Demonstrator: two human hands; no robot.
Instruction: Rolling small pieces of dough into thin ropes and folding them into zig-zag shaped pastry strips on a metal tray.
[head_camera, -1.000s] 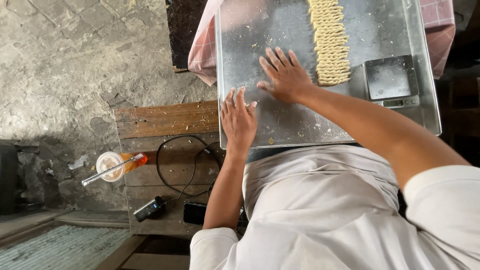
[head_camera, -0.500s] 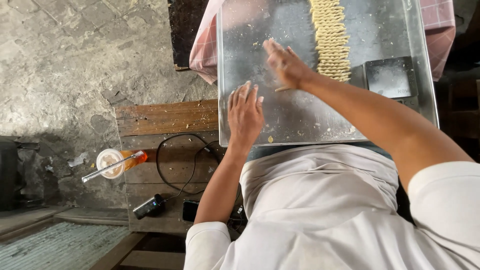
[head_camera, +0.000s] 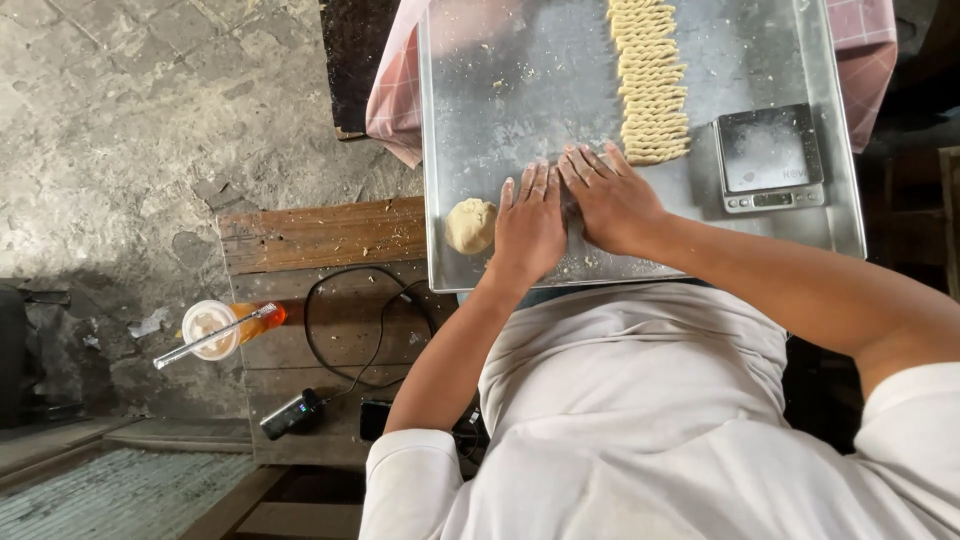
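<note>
My left hand (head_camera: 530, 228) and my right hand (head_camera: 612, 198) lie flat, palms down and side by side, on a metal tray (head_camera: 520, 90). Whatever is under the palms is hidden. A small ball of pale dough (head_camera: 470, 225) rests on the tray just left of my left hand. A long row of twisted dough pieces (head_camera: 650, 80) runs up the tray from just beyond my right fingertips.
A small digital scale (head_camera: 770, 158) sits on the tray at the right. A pink checked cloth (head_camera: 395, 95) hangs under the tray. On the wooden bench (head_camera: 320, 235) lie a drink cup with a straw (head_camera: 215, 328), a black cable (head_camera: 345, 330) and a power bank (head_camera: 292, 413).
Both hands came together and nearer to me on the tray, side by side. The view shifted, and the dough ball now shows left of my left hand.
</note>
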